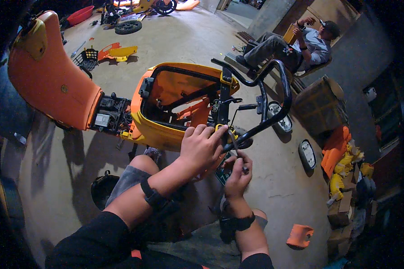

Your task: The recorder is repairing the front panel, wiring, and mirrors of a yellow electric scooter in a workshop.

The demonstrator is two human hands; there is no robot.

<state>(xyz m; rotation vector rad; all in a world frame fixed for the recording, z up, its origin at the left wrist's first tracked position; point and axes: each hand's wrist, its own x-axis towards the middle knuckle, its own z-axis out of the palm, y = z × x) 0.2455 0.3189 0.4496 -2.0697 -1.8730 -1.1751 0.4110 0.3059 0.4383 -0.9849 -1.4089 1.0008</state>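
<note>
A partly stripped orange and yellow scooter body (161, 134) lies in front of me, its seat opening facing up. At its right end a black tubular rack (285, 87) sticks out. My right hand (239, 177) is closed round a slim metal tool that looks like a wrench (234, 142), its upper end at the rack's base. My left hand (202, 145) presses with curled fingers at a small yellow part (220, 128) beside the tool's tip; what those fingers grip is hidden. Below the hands hangs a green plate (223, 169), partly covered.
The long orange front panel (54, 71) rises on the left. Pale oval parts (307, 154) and an orange piece (300, 236) lie on the floor at right, near boxes (341, 210). Another person (309, 45) sits at the back right. A loose wheel (128, 27) lies behind.
</note>
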